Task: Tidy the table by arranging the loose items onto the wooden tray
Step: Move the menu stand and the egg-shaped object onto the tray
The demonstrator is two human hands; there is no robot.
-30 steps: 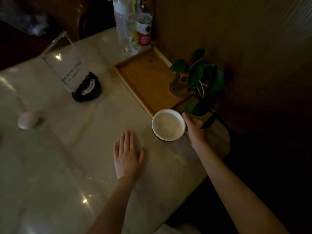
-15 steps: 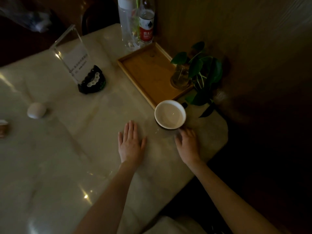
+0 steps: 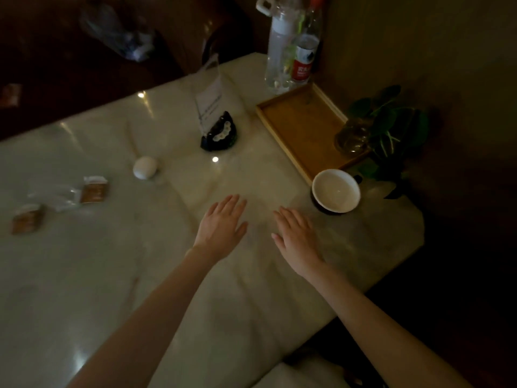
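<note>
My left hand (image 3: 221,224) and right hand (image 3: 296,238), flat, released; lift white cup (image 3: 335,191) by its rim onto wooden tray (image 3: 299,127).

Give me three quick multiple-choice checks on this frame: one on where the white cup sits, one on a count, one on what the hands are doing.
1. Where is the white cup?
A. On the wooden tray
B. On the table just off the tray's near corner
C. In the right hand

2. How many small brown packets lie on the table at the left?
A. Two
B. Four
C. None

3. What state are the two hands in?
A. Both grip the cup
B. Left holds a packet
C. Both flat and open, holding nothing

Key: 1 B, the cup stands on the marble table beside the wooden tray, not inside its rim. 2 A, one brown packet and a second brown packet show. 3 C, the left hand and right hand have straight fingers over bare tabletop.
</note>
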